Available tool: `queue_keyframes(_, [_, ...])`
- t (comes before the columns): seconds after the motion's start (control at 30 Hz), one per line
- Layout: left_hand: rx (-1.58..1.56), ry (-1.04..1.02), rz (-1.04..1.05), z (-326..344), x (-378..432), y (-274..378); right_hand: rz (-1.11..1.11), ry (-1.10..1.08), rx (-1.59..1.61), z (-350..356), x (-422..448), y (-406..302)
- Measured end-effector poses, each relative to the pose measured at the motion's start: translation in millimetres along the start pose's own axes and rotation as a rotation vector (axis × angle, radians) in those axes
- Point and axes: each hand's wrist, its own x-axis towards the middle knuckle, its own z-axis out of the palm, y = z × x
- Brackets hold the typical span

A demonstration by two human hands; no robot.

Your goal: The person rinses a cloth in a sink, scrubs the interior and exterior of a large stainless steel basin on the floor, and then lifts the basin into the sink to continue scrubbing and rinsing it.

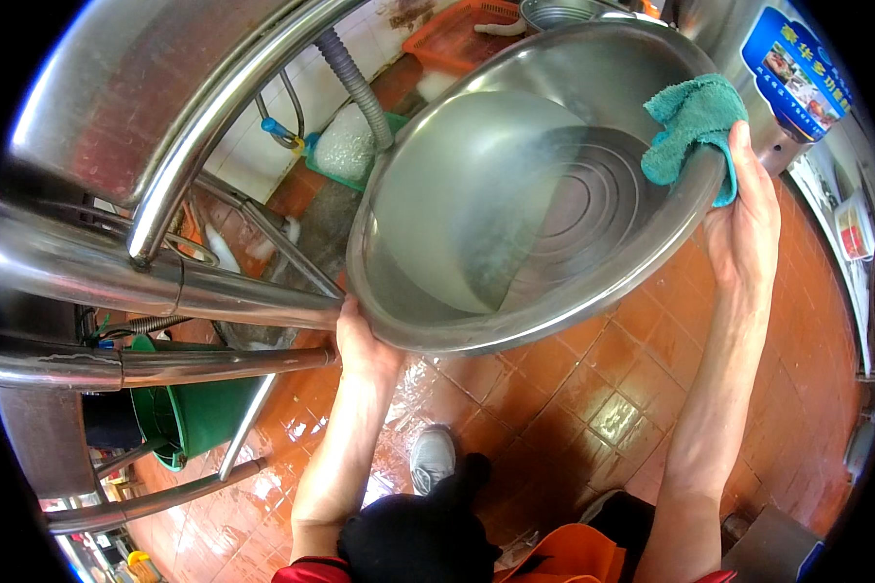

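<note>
A large stainless steel basin [627, 65] hangs tilted above the floor, its low side to the left. Cloudy water [474, 182] pools against its left wall, leaving part of the ringed bottom [583, 197] bare. My left hand [368, 342] grips the rim at the lower left, beside the ends of steel tubes. At the right, my right hand [747, 211] holds the opposite rim, with a teal cloth [689, 124] draped over the edge there. Most fingers of both hands are hidden by the basin.
Steel tubing [255, 291] and a curved steel rail [211, 131] crowd the left. Below them stands a green bucket [197, 408]. A grey corrugated hose [354, 87] drops near a foam-filled green container [346, 146]. An orange crate [452, 36] lies behind. The tiled floor [554, 386] looks wet.
</note>
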Motion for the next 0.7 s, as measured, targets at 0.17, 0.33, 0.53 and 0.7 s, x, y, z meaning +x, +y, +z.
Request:
queue_keyframes(0.17, [0.001, -0.042, -0.008, -8, 10, 1, -0.010, -0.004, 0.016, 6, 5, 0])
queue_keyframes(0.33, [-0.035, -0.037, -0.017, -11, 15, 0, -0.010, -0.067, 0.037, 9, 8, 0])
queue_keyframes(0.53, [-0.051, -0.041, -0.003, -9, 14, 1, -0.013, -0.026, 0.021, 15, 16, -1])
queue_keyframes(0.7, [-0.086, -0.038, -0.021, -6, 12, 2, -0.014, -0.012, 0.054, 19, 23, -1])
